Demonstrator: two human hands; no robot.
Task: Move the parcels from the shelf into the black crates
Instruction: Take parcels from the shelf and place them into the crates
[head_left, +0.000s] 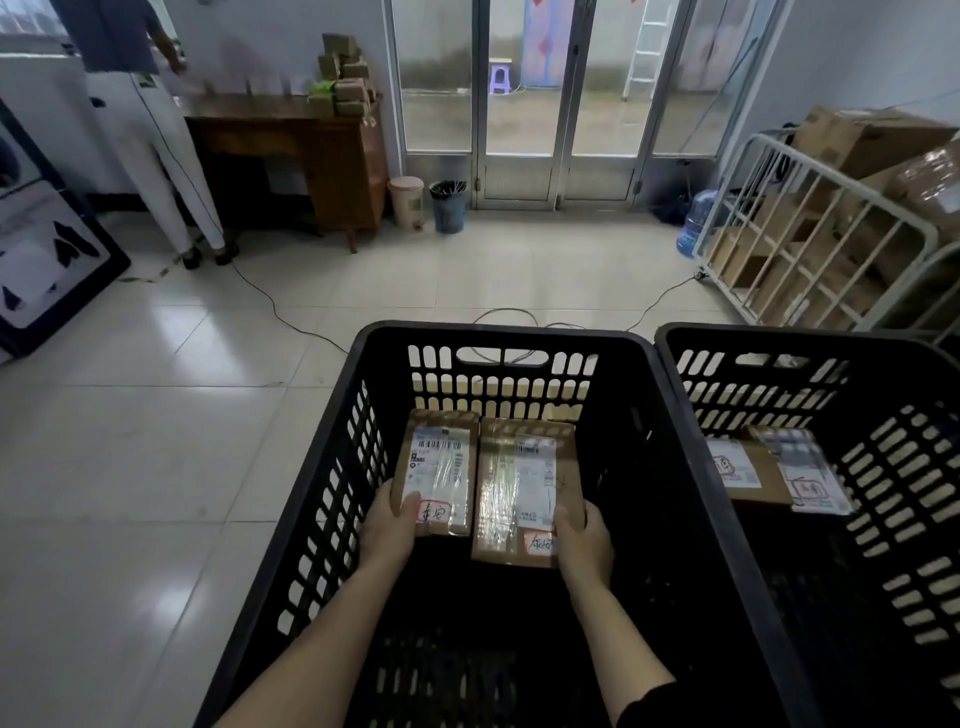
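Two brown cardboard parcels with white labels sit side by side inside the near black crate (332, 447). My left hand (389, 525) grips the near end of the left parcel (439, 467), thumb on its red-marked sticker. The near right corner of the right parcel (522, 488) is in the grip of my right hand (582, 540). A second black crate (883, 467) stands to the right and holds a brown parcel (743, 473) and a white-wrapped parcel (805, 467). The shelf is not in view.
A person (150, 130) stands at a wooden desk (311, 150) at the back left. A white metal rack (810, 249) with cardboard boxes is at the right. Cables (519, 317) trail over the tiled floor beyond the crates. Two bins (431, 202) stand by glass doors.
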